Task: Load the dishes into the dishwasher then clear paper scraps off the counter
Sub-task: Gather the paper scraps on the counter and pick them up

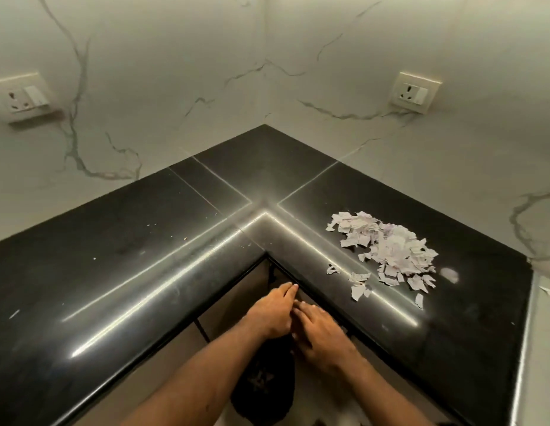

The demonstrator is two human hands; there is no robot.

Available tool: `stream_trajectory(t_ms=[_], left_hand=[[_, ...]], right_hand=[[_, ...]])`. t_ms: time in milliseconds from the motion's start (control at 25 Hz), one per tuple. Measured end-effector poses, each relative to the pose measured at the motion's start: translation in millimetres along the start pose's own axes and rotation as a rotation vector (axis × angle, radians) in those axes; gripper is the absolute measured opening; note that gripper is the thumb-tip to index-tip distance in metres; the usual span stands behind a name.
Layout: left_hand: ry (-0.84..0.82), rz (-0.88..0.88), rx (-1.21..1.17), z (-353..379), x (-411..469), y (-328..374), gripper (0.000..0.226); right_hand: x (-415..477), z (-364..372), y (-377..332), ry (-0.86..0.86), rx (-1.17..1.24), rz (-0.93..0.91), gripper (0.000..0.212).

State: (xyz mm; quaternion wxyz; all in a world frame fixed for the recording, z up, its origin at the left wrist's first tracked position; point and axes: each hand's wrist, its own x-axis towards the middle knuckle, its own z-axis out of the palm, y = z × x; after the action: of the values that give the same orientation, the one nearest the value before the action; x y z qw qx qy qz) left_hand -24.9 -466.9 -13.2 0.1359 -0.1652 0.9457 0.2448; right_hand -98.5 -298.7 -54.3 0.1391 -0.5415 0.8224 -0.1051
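The left hand [275, 312] and right hand [321, 332] meet fingertip to fingertip just below the counter [129, 256] edge, fingers loosely straight and seemingly holding nothing, perhaps readying to sweep the scraps [390, 250] heaped ahead and right of them, well apart.

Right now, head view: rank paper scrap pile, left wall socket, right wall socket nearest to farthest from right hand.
1. Paper scrap pile: on the counter, just right of the right hand.
2. Right wall socket: beyond the pile, to the right.
3. Left wall socket: far left, across the corner.
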Motion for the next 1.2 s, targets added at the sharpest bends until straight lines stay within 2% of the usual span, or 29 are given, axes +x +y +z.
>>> stream_trajectory(t_ms=[80,280,520,680,800,920,1040,1200], left_hand=[[-0.066,0.01,0.037,-20.5,5.0,16.7,0.086],[-0.169,0.102,0.181,-40.4,43.8,41.2,0.086],[-0.205,0.173,0.287,-29.6,100.7,61.6,0.09],[-0.232,0.105,0.325,-21.7,137.2,74.6,0.108],[-0.261,0.034,0.354,-23.2,157.5,85.6,0.128],[-0.286,-0.078,0.265,-28.2,170.5,94.4,0.158],[-0.319,-0.129,0.246,-32.0,177.1,99.6,0.171],[-0.371,-0.163,0.304,-35.0,186.0,105.3,0.17]], right_hand=[[-3.1,-10.3,20.1,0.025,-0.039,0.028,0.072],[-4.9,-20.7,70.0,-0.036,-0.004,0.087,0.082],[0.7,-36.1,123.4,0.023,-0.017,0.094,0.074],[2.0,-36.5,152.8,0.128,0.085,0.226,0.071],[-7.7,-40.9,156.8,0.212,0.194,0.181,0.062],[-21.9,-52.7,168.6,0.382,0.256,0.172,0.055],[-21.5,-77.9,205.2,0.553,0.338,0.376,0.059],[7.0,-103.2,288.8,0.619,0.395,0.679,0.072]])
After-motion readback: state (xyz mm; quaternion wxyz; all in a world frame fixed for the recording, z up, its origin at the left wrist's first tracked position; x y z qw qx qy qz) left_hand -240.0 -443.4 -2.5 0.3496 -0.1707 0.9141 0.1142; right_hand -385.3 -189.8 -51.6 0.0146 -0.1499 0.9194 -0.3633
